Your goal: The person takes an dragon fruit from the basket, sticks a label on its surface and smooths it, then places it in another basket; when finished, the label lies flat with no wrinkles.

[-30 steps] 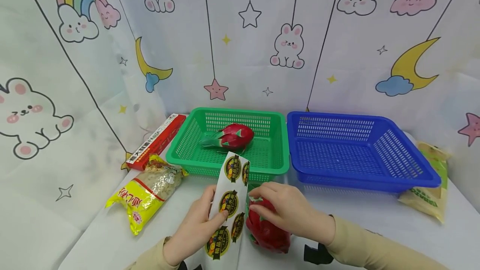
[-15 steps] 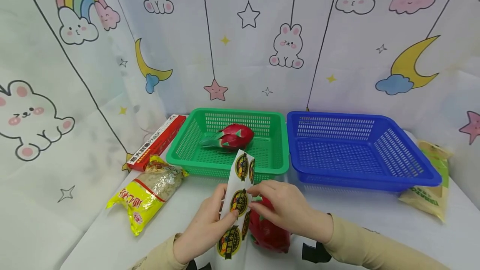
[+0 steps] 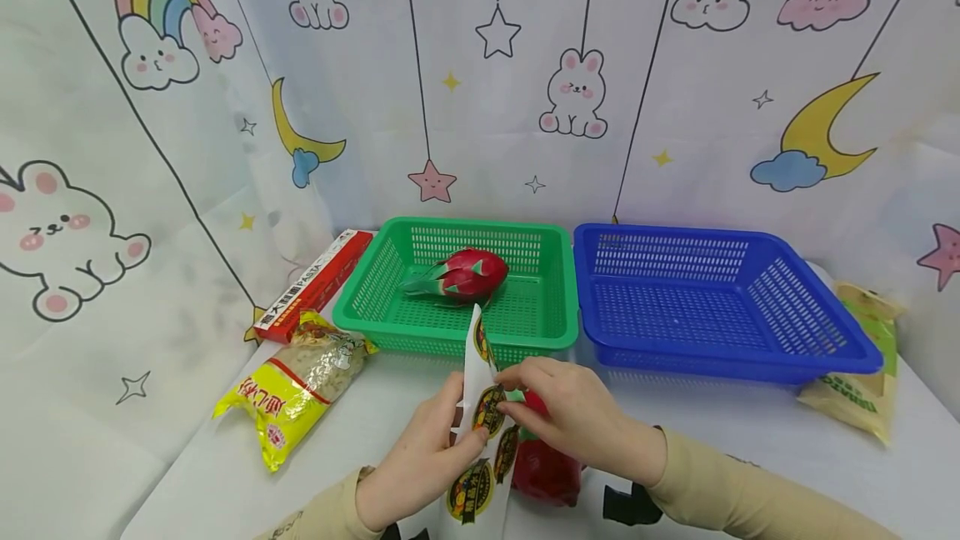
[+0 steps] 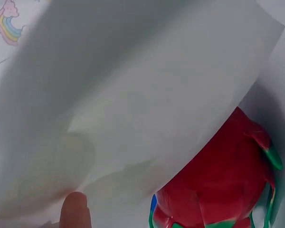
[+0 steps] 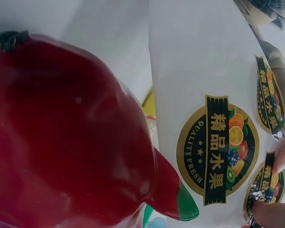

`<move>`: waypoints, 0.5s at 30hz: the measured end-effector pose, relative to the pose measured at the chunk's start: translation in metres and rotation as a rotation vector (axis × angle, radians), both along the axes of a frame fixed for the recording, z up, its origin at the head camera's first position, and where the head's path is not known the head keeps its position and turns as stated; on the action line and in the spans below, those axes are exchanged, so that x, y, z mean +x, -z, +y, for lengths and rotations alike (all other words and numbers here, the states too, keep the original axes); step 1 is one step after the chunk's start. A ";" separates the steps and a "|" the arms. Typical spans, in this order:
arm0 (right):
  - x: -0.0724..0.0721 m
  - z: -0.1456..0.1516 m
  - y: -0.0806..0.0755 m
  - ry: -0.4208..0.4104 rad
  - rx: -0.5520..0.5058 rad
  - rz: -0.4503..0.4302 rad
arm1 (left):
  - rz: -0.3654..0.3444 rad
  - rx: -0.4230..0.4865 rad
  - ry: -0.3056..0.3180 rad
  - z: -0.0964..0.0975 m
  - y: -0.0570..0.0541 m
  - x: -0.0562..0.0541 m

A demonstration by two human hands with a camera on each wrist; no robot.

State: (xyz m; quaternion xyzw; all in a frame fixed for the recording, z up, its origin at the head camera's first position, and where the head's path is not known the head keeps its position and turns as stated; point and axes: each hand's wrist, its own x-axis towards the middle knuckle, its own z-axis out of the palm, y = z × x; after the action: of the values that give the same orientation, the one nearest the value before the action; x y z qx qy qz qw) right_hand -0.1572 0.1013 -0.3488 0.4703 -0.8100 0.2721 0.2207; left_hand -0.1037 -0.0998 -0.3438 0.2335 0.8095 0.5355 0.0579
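Note:
My left hand [image 3: 427,461] grips a white sticker sheet [image 3: 476,373], thumb on its printed face. Round black-and-gold fruit stickers [image 5: 217,149] run along it. At the sheet's right edge, my right hand [image 3: 573,415] pinches one sticker [image 3: 489,411] between thumb and forefinger. Below the right hand a red dragon fruit [image 3: 546,473] lies on the table, partly hidden by the hand and sheet. The left wrist view shows the sheet's plain back [image 4: 180,85], a fingertip [image 4: 76,211] and the dragon fruit [image 4: 218,175] beside it.
Behind the hands stands a green basket [image 3: 360,319] holding another dragon fruit [image 3: 472,275]. To its right is a blue basket [image 3: 697,361]. At left lie a red pasta box [image 3: 311,286] and a yellow food bag [image 3: 300,386]. Another bag [image 3: 858,390] sits at far right.
My left hand has shifted right and turned the sticker sheet more edge-on, covering more of the dragon fruit. My right fingertips have gone from above the dragon fruit to a sticker at the sheet's edge.

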 end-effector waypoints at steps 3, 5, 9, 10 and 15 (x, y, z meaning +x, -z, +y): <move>0.000 0.000 0.000 -0.004 -0.002 0.003 | 0.008 -0.001 -0.003 0.000 0.001 -0.001; 0.000 0.000 0.000 -0.009 -0.006 0.006 | 0.007 -0.002 -0.005 0.001 0.001 -0.001; -0.001 0.000 0.000 -0.019 -0.015 0.022 | -0.009 0.024 0.004 0.001 0.001 -0.001; -0.001 -0.001 0.000 -0.022 -0.017 0.027 | -0.018 0.037 0.007 0.001 0.001 -0.001; -0.002 -0.001 0.000 -0.025 -0.019 0.050 | -0.029 0.068 -0.007 0.000 0.002 -0.002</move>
State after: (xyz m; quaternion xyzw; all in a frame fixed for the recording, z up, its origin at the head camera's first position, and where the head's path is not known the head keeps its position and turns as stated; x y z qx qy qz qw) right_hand -0.1588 0.1003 -0.3489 0.4849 -0.7957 0.2705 0.2420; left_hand -0.1052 -0.0997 -0.3455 0.2247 0.7908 0.5661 0.0597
